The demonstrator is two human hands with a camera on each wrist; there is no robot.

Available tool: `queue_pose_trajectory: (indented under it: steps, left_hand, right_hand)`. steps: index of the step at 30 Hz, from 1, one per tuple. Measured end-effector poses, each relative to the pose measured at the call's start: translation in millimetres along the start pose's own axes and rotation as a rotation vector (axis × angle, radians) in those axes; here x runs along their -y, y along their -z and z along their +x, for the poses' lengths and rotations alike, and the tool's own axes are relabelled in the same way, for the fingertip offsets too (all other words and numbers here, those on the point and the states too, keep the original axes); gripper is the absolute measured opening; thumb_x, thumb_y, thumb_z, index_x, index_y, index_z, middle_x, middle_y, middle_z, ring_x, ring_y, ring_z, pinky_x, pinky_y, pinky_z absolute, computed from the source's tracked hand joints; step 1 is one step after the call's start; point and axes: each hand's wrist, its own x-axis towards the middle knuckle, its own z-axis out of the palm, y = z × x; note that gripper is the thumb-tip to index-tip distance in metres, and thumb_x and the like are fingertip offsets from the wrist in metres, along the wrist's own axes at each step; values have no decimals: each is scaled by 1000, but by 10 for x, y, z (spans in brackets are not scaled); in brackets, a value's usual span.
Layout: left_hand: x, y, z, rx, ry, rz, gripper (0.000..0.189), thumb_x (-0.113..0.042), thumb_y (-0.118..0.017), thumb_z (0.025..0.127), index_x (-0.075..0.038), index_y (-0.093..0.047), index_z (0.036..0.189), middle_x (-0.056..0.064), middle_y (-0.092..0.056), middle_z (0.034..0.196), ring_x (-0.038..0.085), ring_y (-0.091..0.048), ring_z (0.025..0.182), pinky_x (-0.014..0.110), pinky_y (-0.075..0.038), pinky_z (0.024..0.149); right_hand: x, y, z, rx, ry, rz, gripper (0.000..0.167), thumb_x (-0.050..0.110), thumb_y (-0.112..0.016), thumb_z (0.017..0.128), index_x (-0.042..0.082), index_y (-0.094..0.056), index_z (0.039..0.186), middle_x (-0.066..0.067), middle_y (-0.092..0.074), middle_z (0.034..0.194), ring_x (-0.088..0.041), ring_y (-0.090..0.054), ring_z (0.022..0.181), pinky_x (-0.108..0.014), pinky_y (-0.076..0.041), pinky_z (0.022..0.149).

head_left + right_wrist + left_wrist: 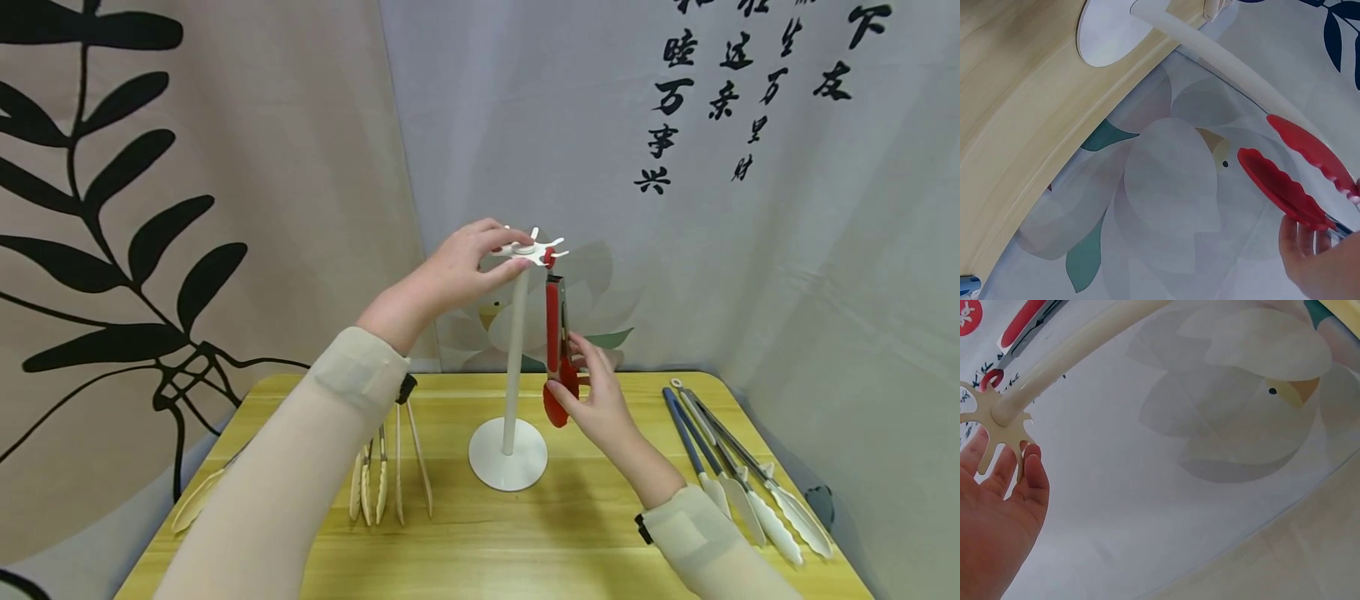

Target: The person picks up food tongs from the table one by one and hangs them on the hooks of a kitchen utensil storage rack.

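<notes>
A white stand (pixel 516 358) with a round base carries a star-shaped hook top (pixel 550 247). My left hand (pixel 468 262) grips that top, thumb at the near edge and fingers over it; the left wrist view shows the fingertips around its prongs (pixel 991 453). From a prong on the right hang red-and-metal kitchen tongs (pixel 553 325) by their red end ring (pixel 991 379), scalloped heads downward. Around the lower part of the tongs, my right hand (pixel 603 412) holds them between thumb and fingers. In the right wrist view the two red heads (pixel 1285 194) stand apart.
Several blue- and metal-handled tongs (pixel 742 467) with pale heads lie at the table's right. Behind my left forearm, more pale-tipped tongs (pixel 382 475) show, partly hidden. A pale tong head (pixel 197 504) pokes out at the left edge. A printed cloth (pixel 525 100) hangs behind the wooden table (pixel 450 567).
</notes>
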Motion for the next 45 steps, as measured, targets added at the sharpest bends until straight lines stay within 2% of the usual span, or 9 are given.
queue_pose_trajectory:
  steps: [6, 15, 20, 26, 29, 34, 38, 41, 45]
  left_hand:
    - [9, -5, 7, 1, -6, 1, 40, -42, -52, 95, -25, -55, 131, 0, -53, 126, 17, -50, 115, 38, -43, 99]
    - [13, -13, -5, -1, -6, -2, 40, -42, -52, 95, -24, -55, 131, -1, -52, 127, 17, -49, 114, 37, -43, 98]
    - [6, -14, -4, -2, -2, -4, 40, -42, -51, 95, -25, -55, 131, -1, -52, 125, 17, -49, 113, 36, -43, 97]
    - [-2, -35, -12, -8, 8, -5, 40, -41, -50, 96, -26, -54, 132, 0, -51, 129, 17, -45, 119, 38, -41, 101]
    - [-7, -60, -19, -20, 19, -3, 39, -41, -49, 96, -27, -53, 132, -1, -50, 131, 18, -43, 122, 40, -38, 104]
    - [-37, -98, -33, -54, 29, -1, 38, -43, -45, 97, -27, -54, 131, -2, -51, 130, 18, -40, 126, 40, -37, 105]
    - [-89, -114, -39, -86, 55, 39, 44, -53, -44, 95, -29, -55, 129, -4, -52, 131, 17, -35, 129, 39, -36, 106]
    - [-149, -135, -41, -136, 89, 99, 50, -61, -47, 90, -29, -58, 126, -5, -52, 131, 16, -36, 129, 38, -36, 105]
    - [-228, -185, -53, -234, 131, 155, 49, -62, -53, 86, -27, -63, 120, -5, -53, 127, 18, -40, 123, 37, -40, 99]
  right_hand:
    - [12, -25, 6, 19, -24, 17, 72, 15, -70, 85, 19, -31, 145, -9, -46, 131, -27, -50, 111, -48, -51, 87]
    - [-15, -31, -14, 53, 8, 19, 74, 11, -68, 86, 19, -27, 147, -12, -46, 133, -32, -52, 112, -52, -48, 88]
    - [-113, 19, -58, 47, 0, 9, 75, 14, -68, 86, 24, -27, 148, -11, -45, 134, -32, -51, 113, -52, -47, 88]
    - [-262, 122, -144, 45, -26, -8, 73, 15, -69, 86, 22, -29, 147, -13, -45, 133, -31, -50, 112, -53, -46, 87]
    - [-352, 179, -203, 75, -60, -48, 72, 20, -68, 87, 20, -29, 147, -13, -43, 135, -33, -49, 114, -54, -46, 88]
    - [-543, 275, -319, 142, -108, -131, 72, 27, -66, 88, 15, -27, 148, -16, -39, 138, -35, -46, 117, -54, -43, 89]
    - [-678, 371, -411, 191, -127, -199, 70, 24, -65, 89, 8, -28, 147, -20, -37, 139, -39, -43, 119, -57, -41, 93]
    - [-751, 445, -465, 230, -154, -249, 70, 21, -65, 90, 4, -27, 146, -23, -36, 139, -42, -41, 121, -59, -40, 95]
    - [-847, 531, -516, 273, -221, -310, 70, 22, -64, 90, 2, -27, 146, -26, -36, 139, -46, -40, 122, -60, -41, 93]
